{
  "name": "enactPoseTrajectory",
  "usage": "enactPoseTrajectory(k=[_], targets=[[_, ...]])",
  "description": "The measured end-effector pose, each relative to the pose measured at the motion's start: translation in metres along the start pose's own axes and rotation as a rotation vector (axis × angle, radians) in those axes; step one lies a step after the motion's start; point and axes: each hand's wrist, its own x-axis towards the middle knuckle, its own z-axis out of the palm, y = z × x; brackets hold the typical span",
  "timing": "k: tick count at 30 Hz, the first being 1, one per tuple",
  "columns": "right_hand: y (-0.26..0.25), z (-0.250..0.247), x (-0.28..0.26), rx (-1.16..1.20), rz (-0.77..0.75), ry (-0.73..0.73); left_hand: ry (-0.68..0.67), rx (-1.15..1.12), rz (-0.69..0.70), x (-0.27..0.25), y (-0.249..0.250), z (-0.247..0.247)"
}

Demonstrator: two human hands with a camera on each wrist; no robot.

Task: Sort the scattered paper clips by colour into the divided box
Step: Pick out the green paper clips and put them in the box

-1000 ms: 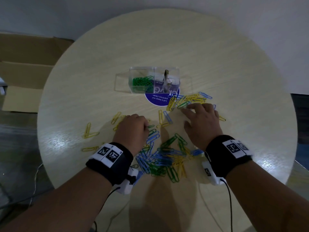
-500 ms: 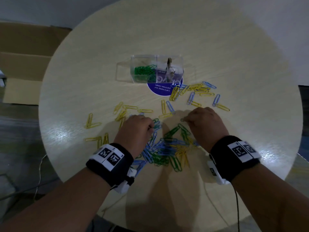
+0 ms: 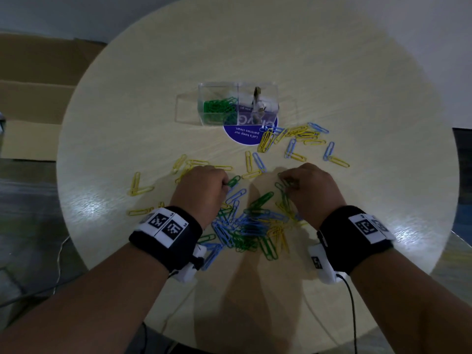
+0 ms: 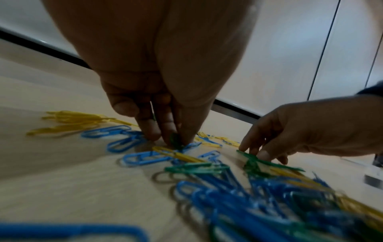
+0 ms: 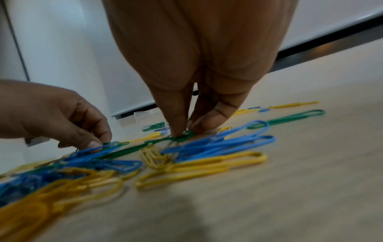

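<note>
Green clips (image 3: 233, 181) now seemingly pinched by both hands, drawn nearer.

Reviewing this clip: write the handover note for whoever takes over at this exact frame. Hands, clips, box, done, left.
Left hand: pinching a green paper clip at the far edge of the mixed pile.
Right hand: fingertips pinching another green clip on the table.
Divided box: clear, beyond the pile; its left compartment holds green clips.
Done: some greens boxed.
Left: the remaining greens, all blue and yellow clips, including the scattered yellow clips and the blue and yellow clips near the box.
</note>
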Motion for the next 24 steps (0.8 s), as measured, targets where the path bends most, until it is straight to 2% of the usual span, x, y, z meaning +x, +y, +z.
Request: enactPoseTrajectory(k=[5,8,10,15,19,24], targets=[[-0.004,-0.001,0.005,0.043,0.097,-0.01,-0.036,-0.072,-0.096,0.005,0.003,-0.006],[-0.009,-0.002,0.006,0.043,0.17,-0.053,-0.08,-0.097,-0.12,0.009,0.006,-0.008],[-0.012,-0.004,0.01,0.076,0.218,-0.093,-0.061,-0.12,-0.132,0.011,0.005,-0.01],[-0.012,-0.009,0.019,0.042,0.219,-0.133,0.061,-0.182,-0.016,0.005,0.023,-0.012],[-0.001,-0.015,0.016,0.088,0.235,-0.067,-0.052,-0.125,0.099,-0.002,0.053,0.01],[0.004,-0.015,0.012,0.09,0.227,-0.024,-0.13,0.077,0.139,0.002,0.067,0.018]])
